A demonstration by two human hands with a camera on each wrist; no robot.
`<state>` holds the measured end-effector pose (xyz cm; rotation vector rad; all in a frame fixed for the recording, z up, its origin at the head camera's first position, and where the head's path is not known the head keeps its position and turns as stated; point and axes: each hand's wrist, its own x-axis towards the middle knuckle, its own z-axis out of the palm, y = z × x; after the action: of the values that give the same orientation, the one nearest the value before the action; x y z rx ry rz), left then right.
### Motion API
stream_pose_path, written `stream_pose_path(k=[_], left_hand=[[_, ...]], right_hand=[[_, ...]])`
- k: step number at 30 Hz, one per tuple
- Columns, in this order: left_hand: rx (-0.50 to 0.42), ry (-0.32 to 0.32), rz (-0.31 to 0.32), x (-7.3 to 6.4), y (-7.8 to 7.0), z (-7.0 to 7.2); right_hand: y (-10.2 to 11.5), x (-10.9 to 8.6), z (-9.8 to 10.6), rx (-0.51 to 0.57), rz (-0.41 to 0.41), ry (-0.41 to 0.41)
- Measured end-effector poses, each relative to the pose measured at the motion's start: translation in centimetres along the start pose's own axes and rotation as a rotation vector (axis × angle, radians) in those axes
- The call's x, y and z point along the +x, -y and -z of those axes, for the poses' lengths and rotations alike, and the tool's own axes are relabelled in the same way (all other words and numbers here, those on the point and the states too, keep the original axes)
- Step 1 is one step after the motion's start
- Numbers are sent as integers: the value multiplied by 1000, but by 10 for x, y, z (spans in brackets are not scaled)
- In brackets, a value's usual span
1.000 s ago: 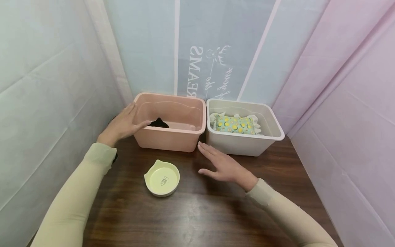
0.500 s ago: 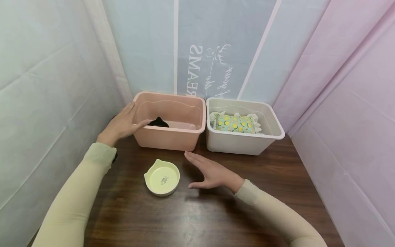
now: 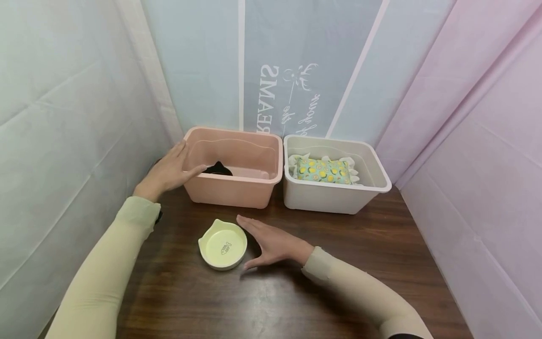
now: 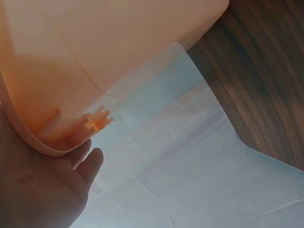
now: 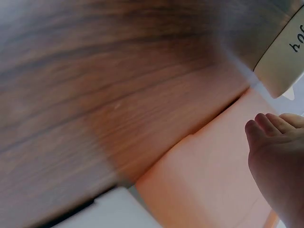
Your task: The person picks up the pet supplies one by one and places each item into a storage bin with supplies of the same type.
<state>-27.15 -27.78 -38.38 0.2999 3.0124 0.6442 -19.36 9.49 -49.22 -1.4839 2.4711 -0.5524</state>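
My left hand [image 3: 166, 170] rests on the left rim of the pink bin [image 3: 230, 193]. Its fingers lie straight along the side and its thumb reaches over the front rim. Against that rim in the left wrist view, the left hand [image 4: 45, 183] shows its palm. On the table in front of the bin is a pale yellow cat-eared bowl [image 3: 222, 246] with a fish drawing inside. Just right of it my right hand [image 3: 271, 242] hovers, thumb and fingers spread apart and holding nothing. In the right wrist view the bowl [image 5: 281, 59] shows dark lettering on its side.
Inside the pink bin sits a black pointed-ear dish [image 3: 219, 168], partly hidden by the front wall. A white bin [image 3: 326, 200] stands beside it, holding a lemon-print pillow [image 3: 322, 170] with white frills. Fabric walls enclose the dark wooden table [image 3: 203, 306].
My right hand has moved left and nearer to me, from in front of the gap between the bins to the bowl's right side, its thumb spreading. The left hand stays put.
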Motion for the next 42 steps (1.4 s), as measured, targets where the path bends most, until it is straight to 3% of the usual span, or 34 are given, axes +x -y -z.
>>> stream_pose_path(k=[10, 42], left_hand=[[2, 12, 9, 1, 0, -1], [-16, 10, 15, 2, 0, -4]], right_hand=[[5, 12, -8, 2, 21, -2], [14, 41, -24, -44, -53, 27]])
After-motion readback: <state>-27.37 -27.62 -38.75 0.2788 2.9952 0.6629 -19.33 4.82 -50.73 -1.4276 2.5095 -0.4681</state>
